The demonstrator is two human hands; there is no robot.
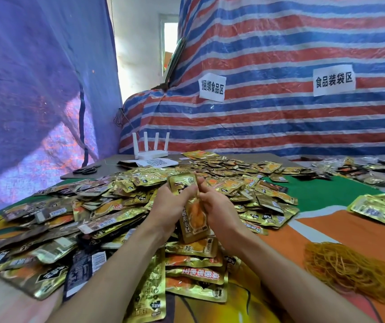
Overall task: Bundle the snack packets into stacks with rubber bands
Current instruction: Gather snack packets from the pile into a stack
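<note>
A big heap of gold and orange snack packets (121,201) covers the table in front of me. My left hand (171,206) and my right hand (217,210) together grip a stack of packets (192,220) held upright above the heap, fingers curled round its sides. The top packet of the stack sticks out above my fingers. A mound of tan rubber bands (347,266) lies on the orange cloth at the right, apart from both hands. Whether a band is on the stack cannot be told.
More gold packets (382,210) lie at the right edge. A white router (150,148), a printed sheet (156,163) and black scissors (86,170) sit at the table's back left. Striped tarpaulin (280,66) with two paper labels hangs behind; blue sheeting hangs at the left.
</note>
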